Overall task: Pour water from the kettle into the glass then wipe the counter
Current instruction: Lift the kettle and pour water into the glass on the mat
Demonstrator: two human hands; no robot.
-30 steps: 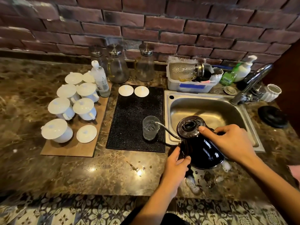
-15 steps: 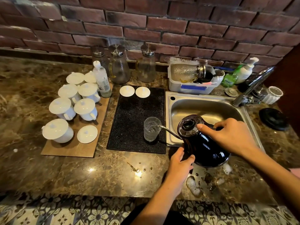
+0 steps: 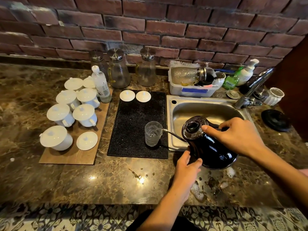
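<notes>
A black gooseneck kettle (image 3: 211, 150) is tilted to the left over the counter's sink edge. Its thin spout reaches over the rim of a clear glass (image 3: 152, 134) that stands on a black mat (image 3: 133, 117). My right hand (image 3: 233, 135) grips the kettle's handle, thumb pressed near the lid. My left hand (image 3: 187, 165) cups the kettle's lower front. The brown marble counter (image 3: 100, 180) carries wet patches and dark specks (image 3: 210, 182) below the kettle.
A steel sink (image 3: 200, 112) with tap (image 3: 255, 85) lies behind the kettle. White lidded cups (image 3: 70, 112) fill a wooden board on the left. Glass jugs (image 3: 118, 70), a plastic bottle, a dish tub (image 3: 191, 87) and soap bottles line the brick wall. The black kettle base (image 3: 275, 120) sits at right.
The kettle has tilted further left and its spout has come over the glass rim. Both hands kept their hold and shifted slightly with it.
</notes>
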